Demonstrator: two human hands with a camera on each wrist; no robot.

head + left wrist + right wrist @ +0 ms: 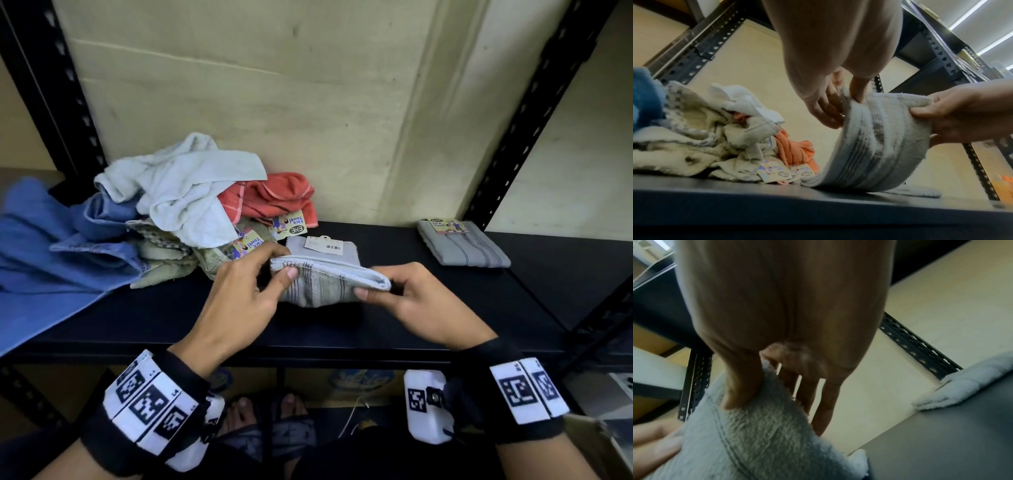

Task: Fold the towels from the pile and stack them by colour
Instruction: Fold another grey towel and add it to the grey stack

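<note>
At the centre of the dark metal shelf (428,308), the person's left hand (239,294) and right hand (421,301) pinch opposite ends of a grey terry towel with darker woven stripes (322,284), thumbs on the near side and fingers curled behind, so the upper edge is lifted and doubled over while the lower part rests on the shelf. A white barcode tag (323,244) lies on the towel's far flat portion. At ten o'clock from the hands sits the unfolded pile: a pale blue-white crumpled towel (181,188) on top, a coral striped towel (274,198) to its right, a beige patterned towel (164,253) beneath, and a large blue cloth (44,246) spreading off the left edge. At two o'clock, well apart, a folded grey striped towel with a paper label (466,245) lies flat.
</note>
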